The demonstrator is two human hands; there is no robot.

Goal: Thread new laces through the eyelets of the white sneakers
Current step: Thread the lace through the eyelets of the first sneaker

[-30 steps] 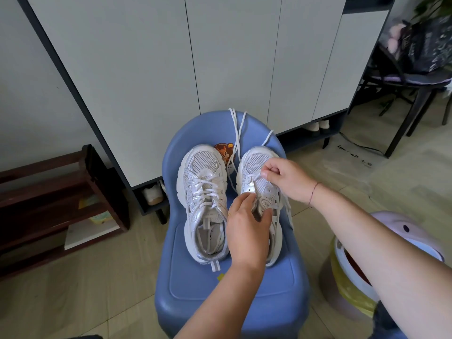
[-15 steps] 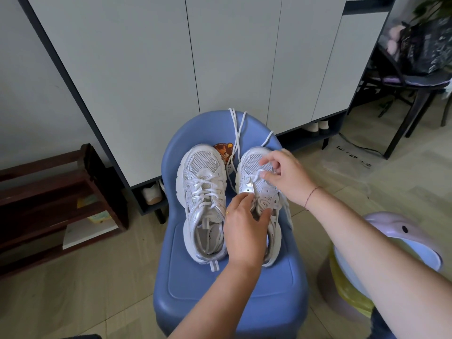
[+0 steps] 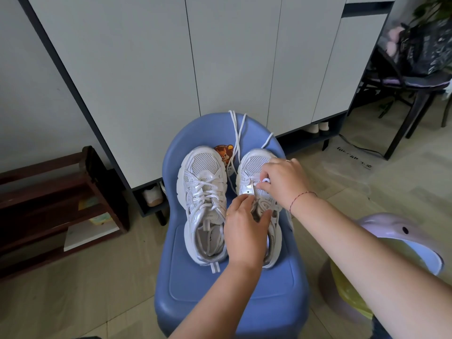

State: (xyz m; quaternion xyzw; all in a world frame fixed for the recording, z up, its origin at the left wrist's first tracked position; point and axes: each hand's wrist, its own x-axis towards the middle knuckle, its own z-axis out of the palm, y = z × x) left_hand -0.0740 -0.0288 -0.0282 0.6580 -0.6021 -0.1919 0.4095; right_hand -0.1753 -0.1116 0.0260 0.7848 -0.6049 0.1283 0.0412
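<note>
Head view: right sneaker (image 3: pixel 254 162) white-silver, part-laced; right hand (image 3: pixel 285 184) pinches lace (image 3: pixel 266 180) loop; left hand (image 3: pixel 244 231) fingers (image 3: pixel 241 200) seemingly clamp it.

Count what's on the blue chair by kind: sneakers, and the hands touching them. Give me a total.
Sneakers: 2, the laced sneaker and the partly laced sneaker
Hands: 2, left hand gripping the partly laced sneaker, right hand pinching its lace
Total: 4
</note>
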